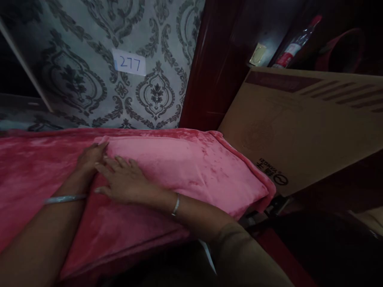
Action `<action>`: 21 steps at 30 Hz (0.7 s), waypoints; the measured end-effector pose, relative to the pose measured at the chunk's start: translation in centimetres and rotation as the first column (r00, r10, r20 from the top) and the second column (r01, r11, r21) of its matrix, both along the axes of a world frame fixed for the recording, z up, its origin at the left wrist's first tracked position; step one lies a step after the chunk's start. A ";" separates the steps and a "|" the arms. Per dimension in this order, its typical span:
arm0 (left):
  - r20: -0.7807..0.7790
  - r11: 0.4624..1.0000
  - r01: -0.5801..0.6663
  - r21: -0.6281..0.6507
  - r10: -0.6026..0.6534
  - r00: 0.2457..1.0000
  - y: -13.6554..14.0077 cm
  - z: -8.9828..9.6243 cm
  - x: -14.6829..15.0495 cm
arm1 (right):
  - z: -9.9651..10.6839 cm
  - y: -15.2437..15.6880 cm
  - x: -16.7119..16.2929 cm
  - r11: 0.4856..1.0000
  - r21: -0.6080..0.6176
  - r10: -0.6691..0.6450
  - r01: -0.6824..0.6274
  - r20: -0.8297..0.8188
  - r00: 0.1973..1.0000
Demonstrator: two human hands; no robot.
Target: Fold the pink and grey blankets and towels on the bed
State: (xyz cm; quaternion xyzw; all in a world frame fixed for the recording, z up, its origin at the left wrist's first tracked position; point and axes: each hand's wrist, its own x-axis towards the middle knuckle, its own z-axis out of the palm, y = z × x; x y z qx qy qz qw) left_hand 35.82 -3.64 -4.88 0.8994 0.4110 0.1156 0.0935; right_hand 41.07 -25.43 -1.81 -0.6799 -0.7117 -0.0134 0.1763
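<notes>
A: Where are the person's hands?

B: Both are on the soft, pink plush blanket (179, 167), close together near its left side. The left hand (89, 157) has its fingertips at the far left corner of the paler layer; whether they pinch it cannot be told. The right hand (127, 183) lies palm down, its fingers a little spread, just beside the left.

A: Anything on the wrists?

B: A thin, pale left bangle (64, 199) and a narrow, silvery right bangle (176, 204).

A: And the blanket?

B: It lies in layers before the person, below grey-and-white, ornately patterned wallpaper (72, 75). Deeper rose plush stretches away to the left.

A: What is at the right end?

B: A large, brown cardboard box (269, 123) with dark printing, standing at a slant just beside the blanket. Beyond its upper edge shows a clear plastic bottle (291, 48) with a red cap.

A: And the wall?

B: It bears a white, rectangular paper label (129, 71), handwritten "277".
</notes>
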 end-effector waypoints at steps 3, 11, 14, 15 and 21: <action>-0.040 0.999 -0.036 -0.002 0.035 0.999 -0.2 0.2 0.1 | -2.6 2.3 1.0 0.988 -0.052 -0.147 0.144 -0.058 0.987; 0.002 0.998 -0.053 0.023 0.053 0.999 -0.1 0.0 0.4 | -4.1 -0.8 7.9 0.914 -0.119 -0.398 0.387 -0.082 0.914; 0.028 0.998 -0.050 0.041 0.048 0.998 0.2 -0.2 0.3 | -4.1 -2.5 11.6 0.841 -0.161 -0.531 0.517 -0.062 0.845; 0.030 0.998 -0.047 0.042 0.046 0.998 0.2 -0.2 0.3 | -4.2 -3.1 12.7 0.815 -0.174 -0.569 0.553 -0.058 0.820; 0.016 0.998 -0.055 0.036 0.055 0.998 -0.4 0.2 0.3 | -5.4 -6.9 17.8 0.651 -0.292 -0.744 0.701 -0.060 0.666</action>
